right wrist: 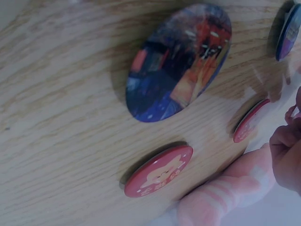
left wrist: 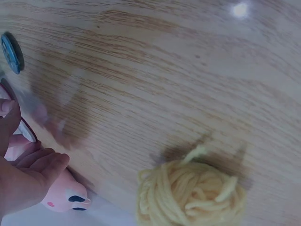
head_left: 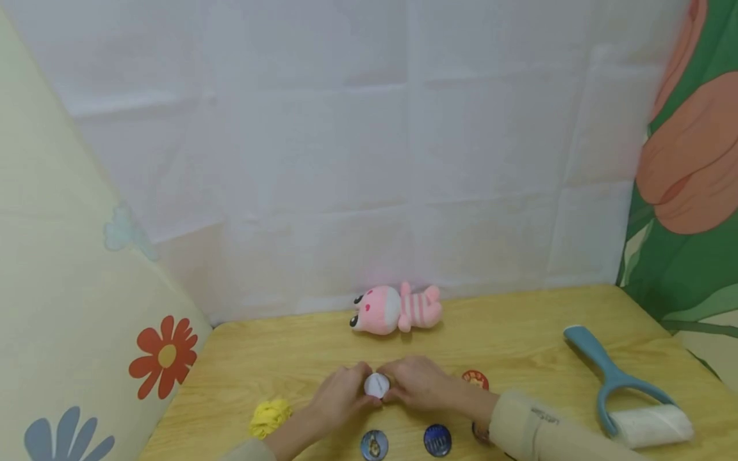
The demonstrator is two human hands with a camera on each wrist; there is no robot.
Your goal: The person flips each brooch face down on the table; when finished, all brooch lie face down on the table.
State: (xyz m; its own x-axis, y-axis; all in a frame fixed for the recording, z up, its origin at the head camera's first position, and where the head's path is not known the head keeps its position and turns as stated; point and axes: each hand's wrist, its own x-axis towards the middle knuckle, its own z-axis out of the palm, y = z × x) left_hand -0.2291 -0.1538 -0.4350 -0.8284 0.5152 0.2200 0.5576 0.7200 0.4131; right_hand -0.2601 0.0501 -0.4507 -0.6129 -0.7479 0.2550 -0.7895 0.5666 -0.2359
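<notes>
In the head view, a small white round badge (head_left: 377,386) is between the two hands near the table's front. My left hand (head_left: 343,396) pinches its left edge with thumb and fingers, while my right hand (head_left: 419,384) pinches the right edge. The left wrist view catches part of a pale disc with a dark rim (left wrist: 27,130) beside the left hand (left wrist: 28,172). At the right wrist view's edge only part of the right hand (right wrist: 288,155) appears. Nearer the front lie a round picture badge (head_left: 375,445) and a dark blue badge (head_left: 437,440).
A yellow yarn ball (head_left: 270,417) sits left of the hands. Behind them lies a pink plush toy (head_left: 398,310). A red badge (head_left: 476,378) is partly behind the right arm; another red badge (right wrist: 251,120) shows near the right hand. A blue-handled lint roller (head_left: 619,384) lies right.
</notes>
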